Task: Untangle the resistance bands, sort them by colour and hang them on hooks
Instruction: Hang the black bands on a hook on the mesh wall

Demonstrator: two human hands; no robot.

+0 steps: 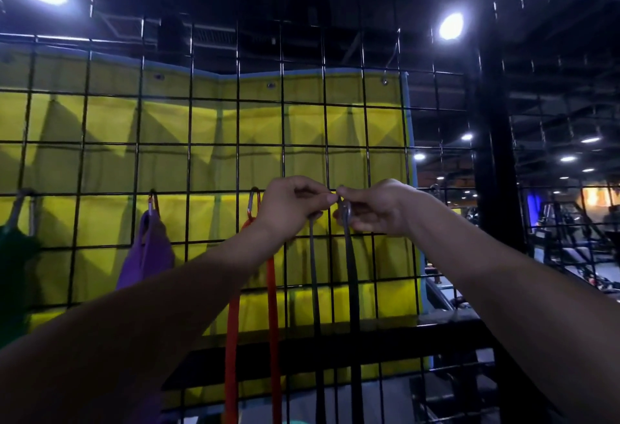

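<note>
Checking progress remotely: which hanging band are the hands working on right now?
The black band, rightmost on the grid; both hands pinch at its carabiner. Orange, purple and green hang untouched.

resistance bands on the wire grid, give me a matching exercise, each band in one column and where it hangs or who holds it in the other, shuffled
Column 1
1. purple band
2. orange band
3. black band
4. green band

Column 2
A. at the far left edge of the grid
B. under the two hands, at the grey carabiner
C. on a carabiner, partly behind the left wrist
D. on a carabiner, second from the left

Pairs: 1-D, 2-C, 3-B, 4-A
</note>
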